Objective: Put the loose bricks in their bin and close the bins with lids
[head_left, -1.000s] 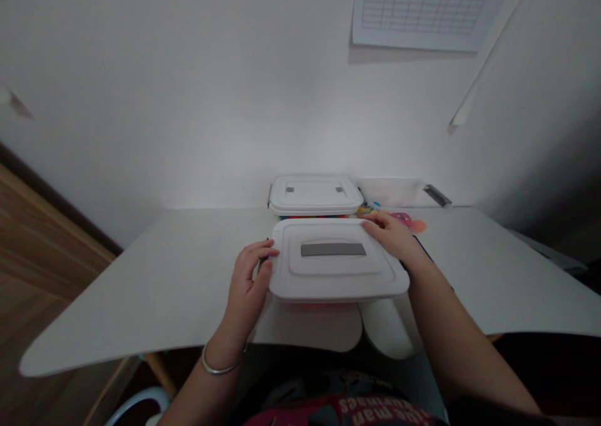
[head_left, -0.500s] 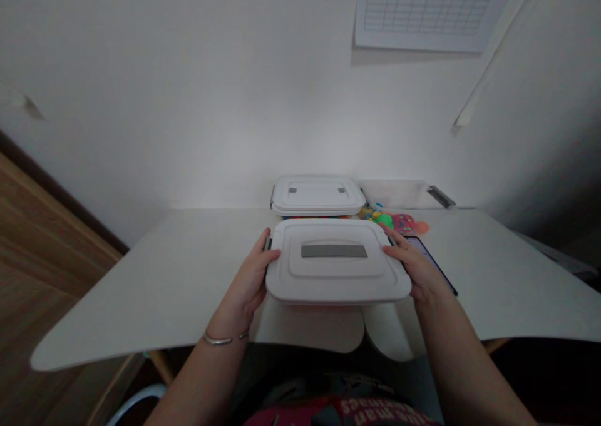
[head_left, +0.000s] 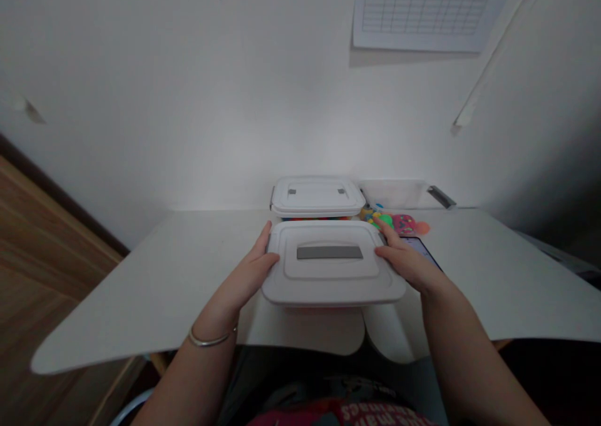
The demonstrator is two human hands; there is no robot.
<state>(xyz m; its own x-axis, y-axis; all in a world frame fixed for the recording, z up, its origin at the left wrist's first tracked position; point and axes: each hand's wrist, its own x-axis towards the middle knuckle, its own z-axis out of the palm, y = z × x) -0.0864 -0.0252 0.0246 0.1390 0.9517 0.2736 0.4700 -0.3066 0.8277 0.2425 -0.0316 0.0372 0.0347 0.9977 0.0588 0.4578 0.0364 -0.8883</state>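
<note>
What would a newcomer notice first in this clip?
The eye goes first to the white lidded box in the middle of the white table, held at its sides by the left hand and the right hand, with a grey strip across its lid. Just behind it sits a second white lidded box, with bright toys to that box's right. High on the wall, a gridded sheet also stands out.

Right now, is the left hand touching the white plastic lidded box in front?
Touching: head view shows the left hand with fingers against the white plastic lidded box at its left edge.
</note>
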